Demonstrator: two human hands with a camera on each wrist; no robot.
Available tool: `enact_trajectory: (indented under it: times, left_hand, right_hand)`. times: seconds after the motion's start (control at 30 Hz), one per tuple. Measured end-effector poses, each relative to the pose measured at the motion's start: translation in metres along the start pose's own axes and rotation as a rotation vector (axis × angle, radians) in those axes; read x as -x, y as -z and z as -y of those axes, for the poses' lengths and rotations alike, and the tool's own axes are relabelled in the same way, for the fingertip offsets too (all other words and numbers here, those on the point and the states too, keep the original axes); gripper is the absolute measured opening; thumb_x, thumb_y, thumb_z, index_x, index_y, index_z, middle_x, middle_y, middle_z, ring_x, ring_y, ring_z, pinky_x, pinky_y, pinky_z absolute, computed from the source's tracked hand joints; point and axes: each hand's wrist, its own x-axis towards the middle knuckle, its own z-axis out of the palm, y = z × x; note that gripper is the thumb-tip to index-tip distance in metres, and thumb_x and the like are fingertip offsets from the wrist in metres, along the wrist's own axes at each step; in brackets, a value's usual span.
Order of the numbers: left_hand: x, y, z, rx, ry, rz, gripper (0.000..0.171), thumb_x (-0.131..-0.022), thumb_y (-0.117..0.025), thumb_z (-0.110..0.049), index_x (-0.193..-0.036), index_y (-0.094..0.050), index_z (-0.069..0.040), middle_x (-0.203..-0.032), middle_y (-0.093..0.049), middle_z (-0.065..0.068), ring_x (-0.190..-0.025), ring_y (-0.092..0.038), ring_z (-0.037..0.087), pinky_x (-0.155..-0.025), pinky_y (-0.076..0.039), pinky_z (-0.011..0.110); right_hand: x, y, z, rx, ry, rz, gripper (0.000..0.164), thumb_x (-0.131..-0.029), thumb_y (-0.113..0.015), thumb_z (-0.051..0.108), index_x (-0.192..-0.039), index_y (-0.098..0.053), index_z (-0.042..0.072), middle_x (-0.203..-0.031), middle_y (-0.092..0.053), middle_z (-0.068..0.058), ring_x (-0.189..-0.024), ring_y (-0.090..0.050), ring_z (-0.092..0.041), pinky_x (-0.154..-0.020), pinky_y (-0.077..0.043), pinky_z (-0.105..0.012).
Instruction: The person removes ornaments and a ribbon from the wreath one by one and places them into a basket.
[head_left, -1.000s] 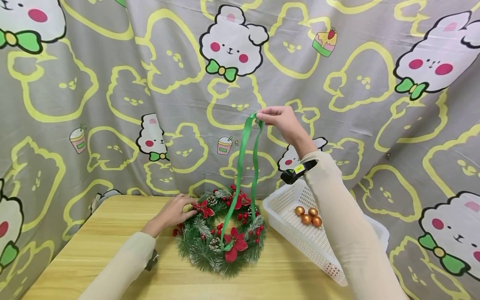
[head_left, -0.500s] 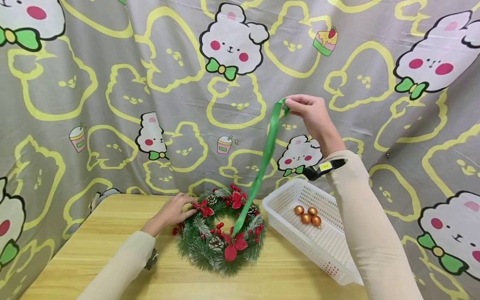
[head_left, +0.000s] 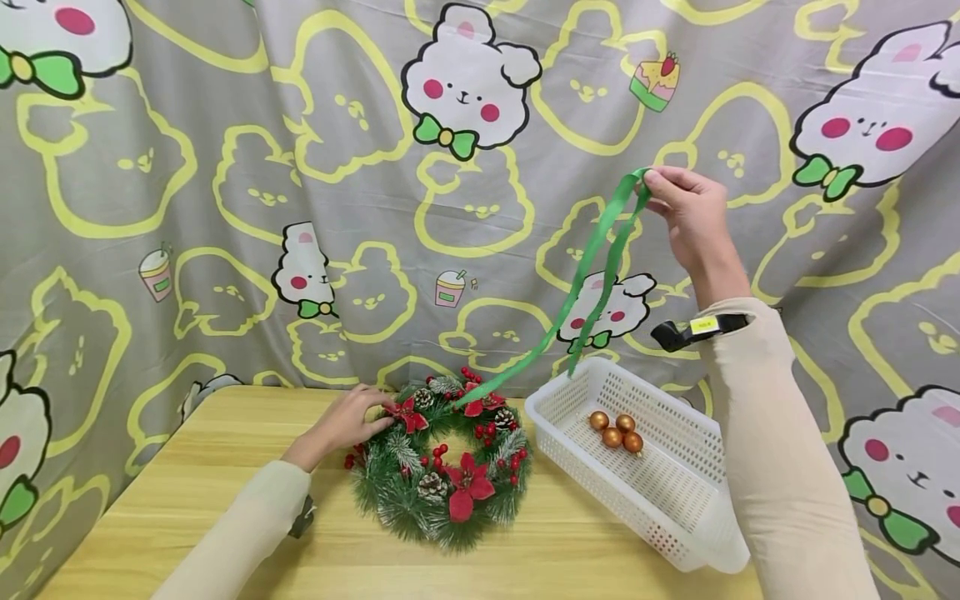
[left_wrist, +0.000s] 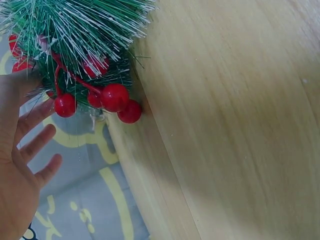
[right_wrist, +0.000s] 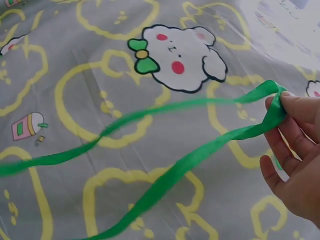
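A Christmas wreath (head_left: 405,504) with red flowers, red berries and pinecones lies flat on the table. My left hand (head_left: 348,425) holds its left edge; in the left wrist view, thumb and index finger reach into the greenery (left_wrist: 85,30) while the other fingers are spread. High up on the right, my right hand (head_left: 697,217) pinches the folded top of a green ribbon (head_left: 588,258). One strand slants down to the wreath's upper part, and the other hangs towards the basket's back corner. Both strands show in the right wrist view, the ribbon (right_wrist: 175,172) looped at the fingertips.
A white perforated plastic basket (head_left: 600,492) stands right of the wreath, partly behind my right forearm. Several copper-coloured balls (head_left: 615,431) lie in it. Behind the wooden table (head_left: 225,467) hangs a grey cartoon-print curtain (head_left: 360,208).
My right hand has moved right and upward with the ribbon, whose strands have swung off the wreath's front flower towards its back. The left hand and wreath have stayed put.
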Motion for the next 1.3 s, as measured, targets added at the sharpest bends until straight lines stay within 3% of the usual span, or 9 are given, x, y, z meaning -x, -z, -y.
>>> enact_trajectory:
  times: [0.33, 0.53, 0.7, 0.97, 1.07, 1.3]
  left_hand:
    - [0.0, -0.001, 0.0, -0.004, -0.002, -0.004, 0.016, -0.094, -0.075, -0.024, -0.108, -0.077, -0.017, -0.125, -0.072, 0.013, -0.125, -0.058, 0.042, -0.104, -0.049, 0.062]
    - [0.0, 0.0, -0.002, -0.011, 0.001, -0.008, 0.016, -0.093, -0.076, -0.024, -0.107, -0.077, -0.017, -0.123, -0.073, 0.011, -0.122, -0.06, 0.04, -0.102, -0.05, 0.061]
    - [0.0, 0.001, -0.003, -0.022, -0.011, -0.017, 0.016, -0.092, -0.076, -0.023, -0.107, -0.077, -0.017, -0.119, -0.074, 0.007, -0.117, -0.062, 0.036, -0.099, -0.053, 0.059]
    - [0.003, 0.0, -0.002, -0.018, 0.001, -0.015, 0.017, -0.093, -0.076, -0.024, -0.108, -0.077, -0.016, -0.121, -0.073, 0.009, -0.122, -0.06, 0.041, -0.102, -0.05, 0.061]
    - [0.003, -0.001, -0.002, -0.017, -0.002, -0.025, 0.018, -0.092, -0.076, -0.023, -0.109, -0.077, -0.016, -0.12, -0.074, 0.009, -0.121, -0.061, 0.04, -0.101, -0.051, 0.061]
    - [0.001, 0.001, -0.003, -0.007, -0.012, -0.02, 0.02, -0.093, -0.075, -0.023, -0.111, -0.076, -0.014, -0.122, -0.073, 0.012, -0.12, -0.061, 0.04, -0.101, -0.051, 0.061]
  right_hand:
    - [0.008, 0.039, 0.013, -0.092, 0.02, -0.052, 0.007, -0.087, -0.074, -0.007, -0.093, -0.076, -0.01, -0.08, -0.076, -0.013, -0.073, -0.073, -0.02, -0.07, -0.059, -0.027]
    - [0.018, 0.064, 0.006, -0.033, 0.013, -0.021, 0.009, -0.089, -0.073, -0.006, -0.096, -0.076, -0.009, -0.084, -0.077, -0.011, -0.076, -0.072, -0.019, -0.072, -0.057, -0.025]
    - [0.03, 0.077, -0.016, 0.136, -0.05, 0.065, 0.011, -0.092, -0.069, -0.005, -0.098, -0.079, -0.002, -0.088, -0.078, -0.004, -0.077, -0.072, -0.012, -0.075, -0.059, -0.02]
    - [0.05, 0.073, -0.047, 0.725, -0.22, 0.207, 0.019, -0.096, -0.073, 0.025, -0.108, -0.08, 0.011, -0.088, -0.075, 0.018, -0.095, -0.065, -0.003, -0.086, -0.049, -0.017]
    - [0.055, 0.069, -0.053, 0.802, -0.239, 0.262, 0.027, -0.096, -0.073, 0.028, -0.111, -0.078, 0.006, -0.089, -0.074, 0.019, -0.098, -0.063, -0.004, -0.086, -0.048, -0.019]
    - [0.063, 0.072, -0.056, 0.863, -0.273, 0.322, 0.033, -0.096, -0.073, 0.029, -0.114, -0.075, 0.002, -0.092, -0.072, 0.022, -0.098, -0.062, -0.002, -0.087, -0.047, -0.018]
